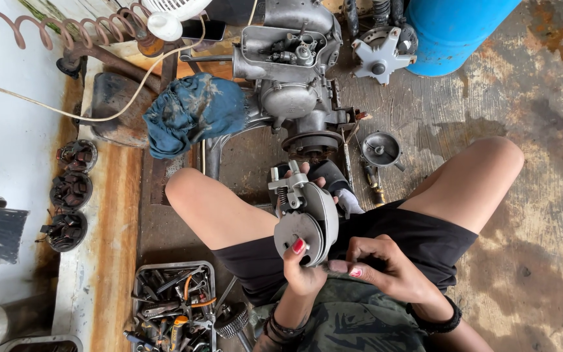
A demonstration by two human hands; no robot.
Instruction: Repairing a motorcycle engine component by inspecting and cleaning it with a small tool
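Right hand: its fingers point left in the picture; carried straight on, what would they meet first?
Probably the grey metal clutch assembly, which the right hand already nearly touches at its lower edge, beside the left hand. Depth is unclear.

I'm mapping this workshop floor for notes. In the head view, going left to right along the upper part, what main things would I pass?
Rusty coil spring → blue rag → grey engine block → star-shaped metal part → blue barrel.

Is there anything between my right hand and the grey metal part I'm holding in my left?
Nothing visible. The left hand grips the metal part over the lap, and the right hand sits just beside it, thumb almost at its lower edge, with no object between them.
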